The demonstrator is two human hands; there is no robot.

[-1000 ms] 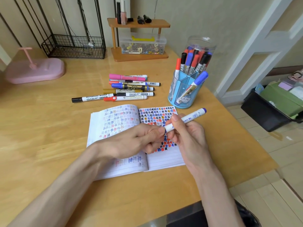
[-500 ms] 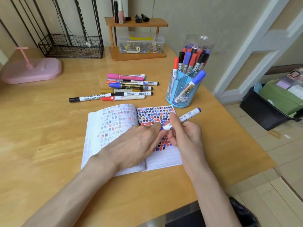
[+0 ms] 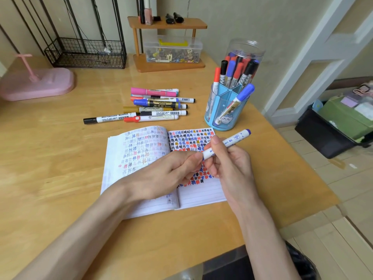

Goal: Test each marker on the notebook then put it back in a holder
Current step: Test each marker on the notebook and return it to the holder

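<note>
An open notebook point(image 3: 139, 150) lies on the wooden table point(image 3: 50, 158), its pages covered with coloured test marks. Above its right page my right hand point(image 3: 232, 168) grips a white marker point(image 3: 232, 141) with a blue back end, tilted up to the right. My left hand point(image 3: 167, 174) pinches the marker's lower end; the tip or cap there is hidden by my fingers. A blue holder point(image 3: 224, 112) with several markers stands just beyond the notebook on the right, and a clear jar point(image 3: 245, 50) with more markers is behind it.
Several loose markers point(image 3: 159, 104) lie in a row beyond the notebook. At the back are a wooden shelf with a clear parts box point(image 3: 171, 49), a wire basket point(image 3: 86, 53) and a pink stand point(image 3: 36, 83). The table's right edge drops to a tiled floor with a dark bin point(image 3: 331, 130).
Both hands dipped toward the page with the marker, then lifted slightly. My left fingers stay pinched at the marker's lower end.
</note>
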